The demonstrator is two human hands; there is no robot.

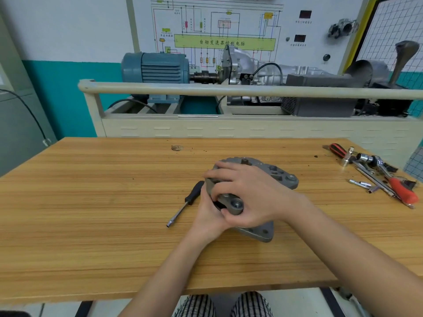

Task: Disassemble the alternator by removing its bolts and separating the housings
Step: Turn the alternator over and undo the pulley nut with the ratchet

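Observation:
A grey cast-metal alternator (280, 176) lies on the wooden table (91, 202), right of centre. My right hand (249, 193) lies over its top, fingers curled round the left side of the housing and thumb by the mounting lug (235, 205). My left hand (209, 213) grips the near left side from below, its fingers partly hidden under the right hand. A lower housing flange (262, 233) sticks out beneath my right wrist. A bolt head (291, 177) shows on the far right ear.
A black-handled driver (186, 202) lies just left of the alternator. A pile of ratchets, sockets, bits and red-handled tools (377, 175) sits at the table's far right. A training bench with a blue motor (155, 68) stands behind the table.

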